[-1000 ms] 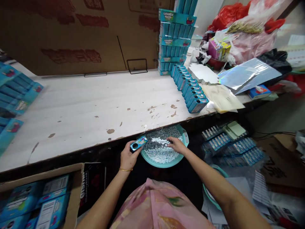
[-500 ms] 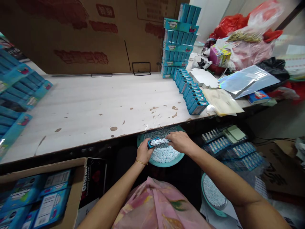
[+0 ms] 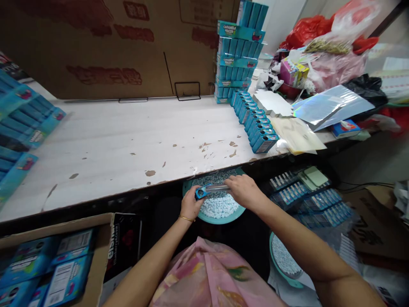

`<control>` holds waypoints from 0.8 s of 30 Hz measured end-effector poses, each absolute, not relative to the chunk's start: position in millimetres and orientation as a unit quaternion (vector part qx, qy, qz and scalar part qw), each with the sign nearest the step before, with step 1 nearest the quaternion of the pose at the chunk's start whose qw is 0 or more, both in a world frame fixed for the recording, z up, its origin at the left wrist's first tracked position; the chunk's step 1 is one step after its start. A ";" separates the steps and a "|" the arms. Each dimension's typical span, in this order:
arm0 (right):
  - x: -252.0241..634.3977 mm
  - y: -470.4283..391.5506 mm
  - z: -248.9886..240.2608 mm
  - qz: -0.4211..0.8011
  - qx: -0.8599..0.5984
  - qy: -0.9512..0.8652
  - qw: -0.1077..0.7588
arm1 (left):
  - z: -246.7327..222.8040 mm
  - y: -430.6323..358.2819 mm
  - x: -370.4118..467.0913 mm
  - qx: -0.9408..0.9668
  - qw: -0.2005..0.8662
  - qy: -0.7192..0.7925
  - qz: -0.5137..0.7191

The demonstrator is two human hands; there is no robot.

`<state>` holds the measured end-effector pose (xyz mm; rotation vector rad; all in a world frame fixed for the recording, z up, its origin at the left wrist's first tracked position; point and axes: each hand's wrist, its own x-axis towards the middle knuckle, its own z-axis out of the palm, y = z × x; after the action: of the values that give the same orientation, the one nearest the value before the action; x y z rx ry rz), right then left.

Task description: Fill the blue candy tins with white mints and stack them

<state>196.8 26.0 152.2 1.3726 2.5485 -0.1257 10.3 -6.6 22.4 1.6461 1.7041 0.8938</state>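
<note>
Over the basin of pellets, the scoop pinched in the right hand, heaped earlier, is now bare, its load likely inside the box gripped by the left hand.

Open counter stretches from blue packs at left to small boxes at right, its front edge overhanging a basin, with a cardboard panel blocking the back.
</note>
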 end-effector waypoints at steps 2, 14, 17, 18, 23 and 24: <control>216.4 28.2 140.7 -0.061 0.499 0.855 0.126 | 21.7 -9.4 4.6 0.611 0.309 0.634 0.360; 183.8 34.5 -17.9 -0.246 0.600 0.752 0.119 | 23.9 -21.3 -23.4 0.544 0.297 0.676 0.399; 179.0 36.6 -24.1 -0.286 0.593 0.749 0.081 | 23.9 -21.8 -28.6 0.536 0.286 0.684 0.404; 182.9 37.4 -21.9 -0.299 0.588 0.749 0.066 | 24.3 -21.9 -30.2 0.533 0.282 0.684 0.410; 217.1 39.5 19.3 -0.380 0.550 0.741 -0.073 | 27.3 -20.2 -30.9 0.523 0.274 0.694 0.414; 222.2 39.4 32.4 -0.385 0.540 0.742 -0.095 | 27.8 -19.3 -28.9 0.524 0.274 0.694 0.411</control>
<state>222.2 39.4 32.4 1.8083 2.4840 -1.2872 -28.9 -19.3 27.8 1.4082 1.8673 1.1064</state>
